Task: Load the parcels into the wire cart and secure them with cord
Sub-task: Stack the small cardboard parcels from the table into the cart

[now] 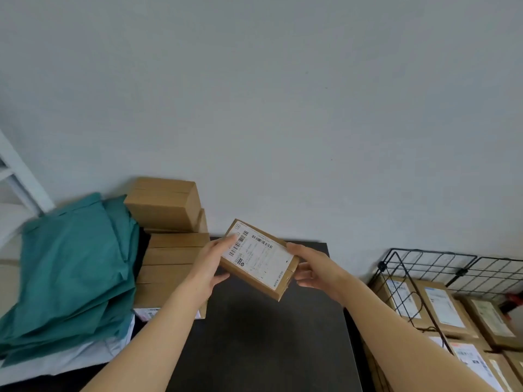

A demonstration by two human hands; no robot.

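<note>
- Left: teal plastic mailing bags (pixel 70 264) beside stacked brown cardboard boxes (pixel 169 219).
- Centre: left hand (pixel 210 264) and right hand (pixel 314 270) each grip one end of a tilted small brown cardboard parcel (pixel 259 260) with white label.
- Right: black wire cart (pixel 424 264) holding labelled boxes (pixel 441 304); loading seems under way, so the parcel next needs carrying over its rim.

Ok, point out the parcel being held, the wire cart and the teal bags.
held parcel (pixel 259 257): head view, on its white shipping label.
wire cart (pixel 424 264): head view, on its black grid panel.
teal bags (pixel 76 267): head view, middle of the top bag.
</note>
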